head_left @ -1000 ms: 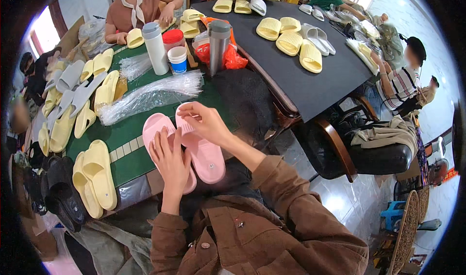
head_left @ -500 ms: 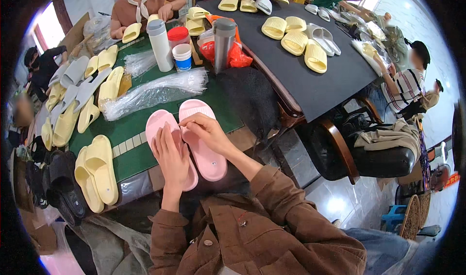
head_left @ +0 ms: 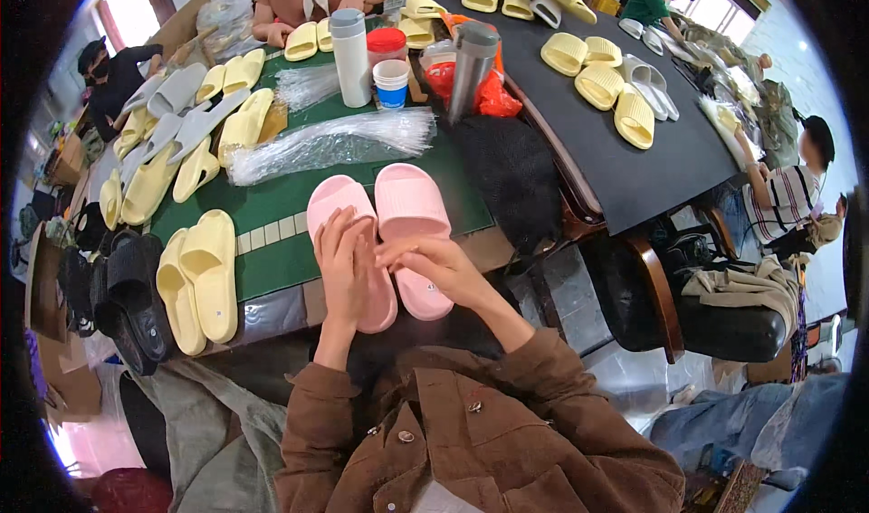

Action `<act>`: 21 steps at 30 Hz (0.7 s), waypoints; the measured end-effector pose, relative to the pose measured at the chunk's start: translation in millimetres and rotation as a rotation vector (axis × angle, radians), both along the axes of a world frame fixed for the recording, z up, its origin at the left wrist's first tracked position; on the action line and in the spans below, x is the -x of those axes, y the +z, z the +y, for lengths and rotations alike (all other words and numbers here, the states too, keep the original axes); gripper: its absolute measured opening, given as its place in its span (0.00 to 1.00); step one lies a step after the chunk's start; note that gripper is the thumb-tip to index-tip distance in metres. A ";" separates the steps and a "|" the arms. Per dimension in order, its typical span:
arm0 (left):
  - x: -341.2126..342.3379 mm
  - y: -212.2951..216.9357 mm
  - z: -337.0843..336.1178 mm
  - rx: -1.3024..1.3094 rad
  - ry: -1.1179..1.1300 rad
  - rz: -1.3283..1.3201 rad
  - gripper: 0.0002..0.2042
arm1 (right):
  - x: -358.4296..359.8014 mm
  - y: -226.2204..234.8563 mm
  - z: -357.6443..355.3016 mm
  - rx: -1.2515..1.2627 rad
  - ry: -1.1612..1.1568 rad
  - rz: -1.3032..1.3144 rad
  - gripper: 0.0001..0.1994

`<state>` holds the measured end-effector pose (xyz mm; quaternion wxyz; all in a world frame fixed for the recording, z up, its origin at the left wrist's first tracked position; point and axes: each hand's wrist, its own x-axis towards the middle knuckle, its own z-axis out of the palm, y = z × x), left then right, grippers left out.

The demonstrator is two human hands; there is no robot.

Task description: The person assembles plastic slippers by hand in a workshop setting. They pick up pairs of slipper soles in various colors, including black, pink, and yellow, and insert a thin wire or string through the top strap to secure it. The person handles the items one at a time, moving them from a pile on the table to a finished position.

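Head view shows the green felt tabletop (head_left: 299, 242) carrying the work, and the pair of pink slippers (head_left: 412, 210) now lies higher up on it than a second ago, its toes nearer the sheaf of clear plastic sleeves (head_left: 335, 142). The two slippers have also been squared up: they lie side by side, touching along their inner edges, soles down, heels toward the person. I judge this means the pair is being matched and evened before anything else is done with it.

Beyond, a dark tabletop (head_left: 634, 178) bears scattered yellow slippers with ribbed straps. Stacks of pale yellow and grey slippers crowd the left rim of the green surface, and one yellow pair (head_left: 199, 278) lies just left of the pink ones. All look like soft moulded foam, matte, thick-soled and round-toed. The plastic sleeves are thin, glossy and crinkled. A steel flask (head_left: 471, 61) and a white bottle (head_left: 351, 47) stand upright behind them.

The left hand (head_left: 342, 260) lies flat along the left slipper, fingers straight, pressing rather than clasping. The right hand (head_left: 434, 264) curls loosely over the heel end of the right slipper, its grip light, fingertips reaching toward the left hand.
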<state>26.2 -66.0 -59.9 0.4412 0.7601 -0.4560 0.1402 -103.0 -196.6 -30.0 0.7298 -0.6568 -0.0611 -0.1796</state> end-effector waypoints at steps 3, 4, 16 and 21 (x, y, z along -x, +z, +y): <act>-2.4 -0.4 0.5 0.102 -0.006 0.122 0.12 | 21.1 10.8 -2.2 -0.091 0.059 0.064 0.11; -1.6 1.0 2.8 0.128 -0.005 0.177 0.13 | 28.5 15.3 -3.8 -0.091 0.078 0.066 0.11; 24.8 31.1 31.8 0.209 -0.064 0.311 0.17 | 69.0 30.0 -14.8 -0.210 0.061 0.240 0.12; 64.7 38.2 38.1 0.224 -0.180 0.346 0.17 | 47.7 15.7 2.1 -0.203 -0.024 0.321 0.15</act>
